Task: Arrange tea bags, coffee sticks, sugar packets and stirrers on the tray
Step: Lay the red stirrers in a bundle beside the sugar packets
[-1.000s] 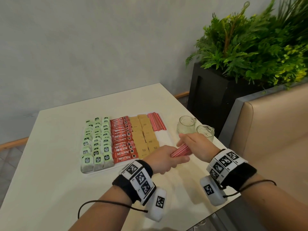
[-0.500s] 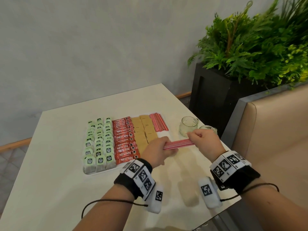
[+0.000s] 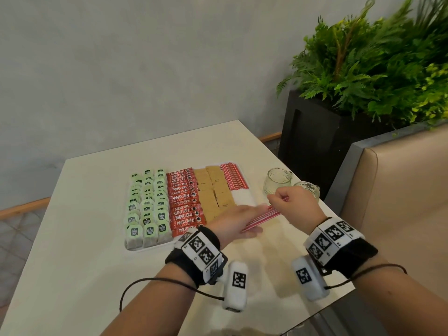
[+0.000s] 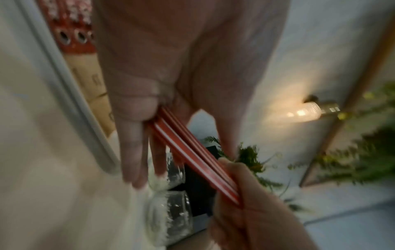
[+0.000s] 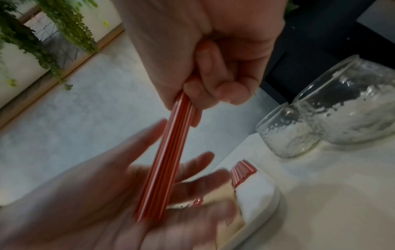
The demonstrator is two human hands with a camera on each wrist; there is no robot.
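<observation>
We were squaring a bundle of stirrers (image 3: 264, 217): our right hand (image 3: 294, 206) pinched one end, our left hand (image 3: 236, 220) lay flat-fingered beneath. Next, we judged, the bundle needed laying on the tray (image 3: 244, 197), in the bare corner.

Our right hand (image 3: 294, 206) above the table (image 3: 72, 251), fingers curled and pinching, our left hand (image 3: 236, 220) just beside it, fingers straight, palm open

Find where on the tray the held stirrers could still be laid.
Free: the white patch of tray between the laid stirrers, sugar packets and the hands. Crowded: tea bags and coffee sticks fill the rest.
</observation>
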